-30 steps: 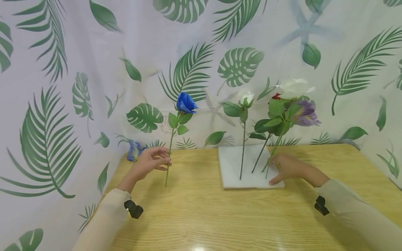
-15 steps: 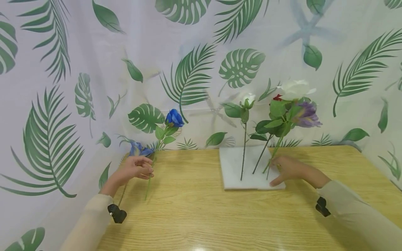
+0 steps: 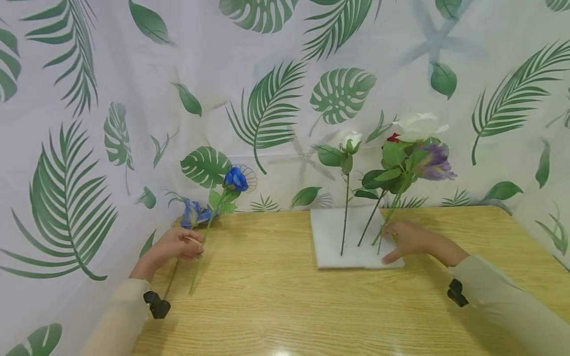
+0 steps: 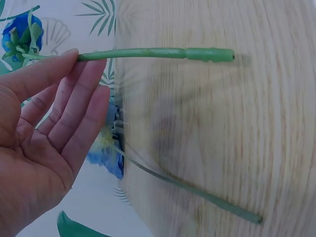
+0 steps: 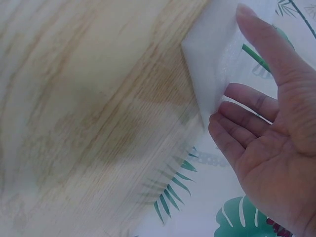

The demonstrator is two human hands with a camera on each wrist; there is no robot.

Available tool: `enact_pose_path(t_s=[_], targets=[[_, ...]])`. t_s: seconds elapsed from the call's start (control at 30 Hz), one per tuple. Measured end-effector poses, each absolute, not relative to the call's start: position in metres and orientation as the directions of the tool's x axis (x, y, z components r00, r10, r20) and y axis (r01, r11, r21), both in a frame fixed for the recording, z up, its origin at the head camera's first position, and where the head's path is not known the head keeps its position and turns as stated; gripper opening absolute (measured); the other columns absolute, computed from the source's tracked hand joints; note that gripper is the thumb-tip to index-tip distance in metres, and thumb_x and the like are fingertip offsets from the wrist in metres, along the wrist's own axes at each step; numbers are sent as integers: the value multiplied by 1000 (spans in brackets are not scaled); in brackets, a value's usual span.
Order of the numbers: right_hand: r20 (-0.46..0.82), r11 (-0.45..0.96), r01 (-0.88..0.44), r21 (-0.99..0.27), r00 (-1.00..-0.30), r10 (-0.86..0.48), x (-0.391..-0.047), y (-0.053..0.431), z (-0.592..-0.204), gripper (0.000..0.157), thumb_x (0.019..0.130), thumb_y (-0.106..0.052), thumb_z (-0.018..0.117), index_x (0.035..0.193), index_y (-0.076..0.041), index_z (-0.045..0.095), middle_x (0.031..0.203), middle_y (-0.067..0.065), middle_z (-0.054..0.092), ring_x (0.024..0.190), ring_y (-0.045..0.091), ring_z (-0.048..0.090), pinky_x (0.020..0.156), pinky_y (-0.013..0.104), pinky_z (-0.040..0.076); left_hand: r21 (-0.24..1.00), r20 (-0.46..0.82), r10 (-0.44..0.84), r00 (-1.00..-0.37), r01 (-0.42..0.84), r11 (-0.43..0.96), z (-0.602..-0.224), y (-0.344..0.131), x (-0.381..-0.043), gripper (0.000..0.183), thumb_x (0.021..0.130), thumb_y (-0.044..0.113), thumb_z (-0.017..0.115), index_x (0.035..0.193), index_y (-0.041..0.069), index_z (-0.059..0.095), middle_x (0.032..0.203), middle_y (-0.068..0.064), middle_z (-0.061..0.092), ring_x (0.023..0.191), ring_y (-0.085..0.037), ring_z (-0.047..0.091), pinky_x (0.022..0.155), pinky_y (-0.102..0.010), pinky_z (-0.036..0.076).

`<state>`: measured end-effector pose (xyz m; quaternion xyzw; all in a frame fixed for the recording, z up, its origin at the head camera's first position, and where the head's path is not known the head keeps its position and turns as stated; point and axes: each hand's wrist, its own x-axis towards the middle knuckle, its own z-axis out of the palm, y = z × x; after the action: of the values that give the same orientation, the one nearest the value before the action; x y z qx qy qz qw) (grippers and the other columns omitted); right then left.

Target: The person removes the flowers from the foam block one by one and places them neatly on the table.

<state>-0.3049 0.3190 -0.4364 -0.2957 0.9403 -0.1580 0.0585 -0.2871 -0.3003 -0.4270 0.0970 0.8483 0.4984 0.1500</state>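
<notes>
My left hand point(image 3: 175, 247) pinches the green stem of a blue rose point(image 3: 235, 179) between thumb and fingers, at the table's left side. The rose tilts right, its stem end point(image 4: 210, 54) pointing over the wood in the left wrist view. Close by lies a blue flower point(image 3: 193, 214), its long stem point(image 4: 207, 196) on the table. My right hand point(image 3: 411, 240) rests on the right side of a white foam block point(image 3: 327, 242), fingers extended and thumb against its surface. Standing in the block are a white rosebud point(image 3: 349, 142), a large white flower point(image 3: 420, 126) and a purple flower point(image 3: 433, 162).
The wooden table point(image 3: 285, 301) reaches back to a white curtain point(image 3: 276, 44) printed with green leaves. A bit of red flower point(image 3: 393, 138) shows behind the white one. Black wrist cameras point(image 3: 157, 304) sit on both sleeves.
My left hand has carried the blue rose leftward, down and nearer, beside the lying blue flower. The right hand has stayed at the foam block.
</notes>
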Motion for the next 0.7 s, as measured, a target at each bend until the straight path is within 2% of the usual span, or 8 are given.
enact_pose_path(t_s=[0.07,0.27,0.37,0.5,0.7], targets=[[-15,773,-539,-334,-817,-576,-304,318,-435,74,68,-42,94,113,11,70,115,29,71,108,47,65,92,58,56,871,-160,317,-935,17,490,-428,-303,-286,40,94,9,69,124,-17,61,98,-9,76,85,-22,76,80,-42,65],[-31,778,-529,-340,-820,-571,-302,317,-431,74,69,-42,93,114,12,69,114,28,71,107,47,66,92,57,56,851,-205,291,-934,-23,525,-429,-307,-283,38,96,7,67,125,-17,59,111,-25,71,93,-34,76,83,-46,64],[-34,779,-525,-343,-821,-569,-302,317,-432,75,69,-42,93,114,13,69,114,28,71,107,47,66,92,57,56,839,-238,272,-932,-56,542,-430,-309,-282,38,95,8,68,125,-15,60,106,-21,74,92,-33,76,83,-46,64],[-37,783,-522,-339,-824,-565,-304,318,-434,75,69,-43,93,114,12,69,115,28,71,108,46,66,92,57,56,830,-275,262,-925,-91,550,-434,-312,-283,36,93,8,70,120,-14,63,96,-9,75,83,-24,76,79,-41,65],[-46,786,-510,-351,-828,-558,-301,316,-430,74,69,-43,93,114,12,69,115,28,71,108,47,65,93,58,55,826,-320,264,-910,-131,549,-439,-315,-284,36,91,6,71,118,-16,63,86,-4,74,75,-16,74,74,-36,65]])
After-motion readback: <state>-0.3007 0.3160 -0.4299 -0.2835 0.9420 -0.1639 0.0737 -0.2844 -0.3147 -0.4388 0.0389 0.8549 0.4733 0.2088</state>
